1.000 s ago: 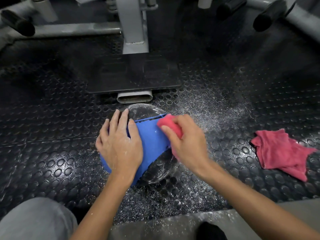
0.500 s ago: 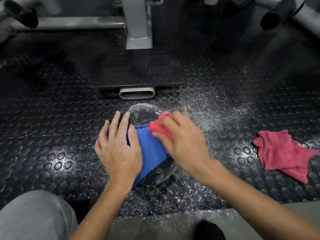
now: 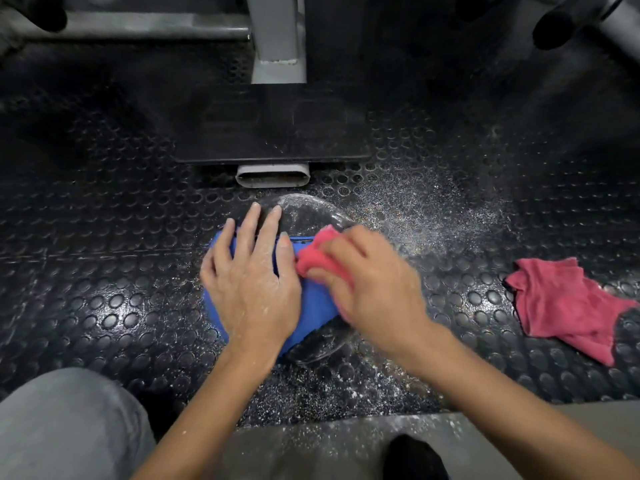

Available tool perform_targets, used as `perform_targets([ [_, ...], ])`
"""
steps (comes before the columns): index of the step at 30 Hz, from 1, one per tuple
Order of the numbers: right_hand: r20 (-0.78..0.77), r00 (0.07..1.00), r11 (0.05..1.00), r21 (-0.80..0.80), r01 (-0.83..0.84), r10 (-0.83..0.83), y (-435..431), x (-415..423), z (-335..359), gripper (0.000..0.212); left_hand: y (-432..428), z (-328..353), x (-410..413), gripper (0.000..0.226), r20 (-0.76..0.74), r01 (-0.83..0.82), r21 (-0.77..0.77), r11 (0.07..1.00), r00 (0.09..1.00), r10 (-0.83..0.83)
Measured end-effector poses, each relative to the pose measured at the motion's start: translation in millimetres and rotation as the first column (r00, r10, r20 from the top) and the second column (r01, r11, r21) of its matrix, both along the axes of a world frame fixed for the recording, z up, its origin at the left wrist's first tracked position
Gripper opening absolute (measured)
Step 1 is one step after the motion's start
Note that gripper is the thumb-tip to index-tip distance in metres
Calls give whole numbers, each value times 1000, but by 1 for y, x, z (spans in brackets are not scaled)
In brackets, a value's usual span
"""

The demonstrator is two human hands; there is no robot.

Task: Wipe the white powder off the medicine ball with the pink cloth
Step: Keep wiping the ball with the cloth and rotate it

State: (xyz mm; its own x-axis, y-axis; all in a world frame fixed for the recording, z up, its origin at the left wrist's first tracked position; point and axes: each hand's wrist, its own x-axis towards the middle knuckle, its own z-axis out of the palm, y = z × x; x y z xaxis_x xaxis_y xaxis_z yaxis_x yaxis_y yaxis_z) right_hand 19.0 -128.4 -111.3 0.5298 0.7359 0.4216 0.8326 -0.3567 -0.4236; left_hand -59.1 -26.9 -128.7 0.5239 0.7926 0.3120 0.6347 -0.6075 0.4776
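Head view: looking down at two bare forearms working on a medicine ball that sits on the floor just in front of the person.
Ball: black with a broad blue panel; its far black top shows a grey film of white powder, which is also scattered over the floor to its right and near side.
Left hand: lies flat on the ball's left and top side, fingers straight and spread, holding nothing. It seems placed there to keep the round ball from rolling under the rubbing. Powder flecks cling to the skin.
Right hand: fingers curled tight round a bunched pink cloth, pressing it to the blue panel beside the left hand's forefinger. The hand is motion-blurred, which suggests a wiping stroke under way.
Progress: judged partway, since the black top looks dusty.
Spare: a second pink cloth lies crumpled on the floor, well apart to the right, untouched.
Surface: black rubber floor with raised round studs, shiny under the light; powder is likely to lodge between them.
Room: a gym. A dark base plate and grey post of an exercise machine stand just beyond the ball, and grey bars cross the top.
Person: a grey-trousered knee shows at lower left.
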Motion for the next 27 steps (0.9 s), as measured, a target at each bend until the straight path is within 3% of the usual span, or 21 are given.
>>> perform_targets([
  [3, -240, 950, 980, -11, 201, -198, -2, 35, -7, 30, -7, -1, 2, 49, -19, 25, 51, 998, 1000, -24],
  [6, -404, 867, 956, -121, 267, -293, -8, 69, -22, 22, -18, -3, 8, 44, -42, 56, 140, 989, 998, -51],
  [9, -404, 862, 952, -131, 277, -307, -18, 67, -14, 22, -31, -3, 15, 40, -68, 101, 199, 975, 994, -89],
  [13, -210, 971, 993, -4, 116, -115, -26, 28, 5, 30, -33, -6, 14, 39, -142, 179, 238, 955, 979, -148],
  [17, -371, 874, 949, -118, 292, -314, -34, 55, -19, 26, -28, 0, 5, 40, -138, 259, 192, 947, 962, -235],
  [20, -565, 743, 931, -275, 240, -359, -43, 73, -43, 23, -1, 22, 5, 40, 11, 281, 30, 959, 959, -282],
  [22, -694, 643, 945, -275, 178, -323, -44, 72, -50, 24, 31, 33, 14, 38, 101, 232, -127, 964, 970, -220],
  [25, -700, 655, 958, -168, 235, -283, -41, 72, -50, 11, 62, 33, 35, 30, 67, 114, -473, 874, 993, -93],
  [27, -755, 627, 952, 10, 306, -194, -41, 67, -47, 15, 61, 29, 40, 39, -12, 63, -570, 819, 996, -85],
])
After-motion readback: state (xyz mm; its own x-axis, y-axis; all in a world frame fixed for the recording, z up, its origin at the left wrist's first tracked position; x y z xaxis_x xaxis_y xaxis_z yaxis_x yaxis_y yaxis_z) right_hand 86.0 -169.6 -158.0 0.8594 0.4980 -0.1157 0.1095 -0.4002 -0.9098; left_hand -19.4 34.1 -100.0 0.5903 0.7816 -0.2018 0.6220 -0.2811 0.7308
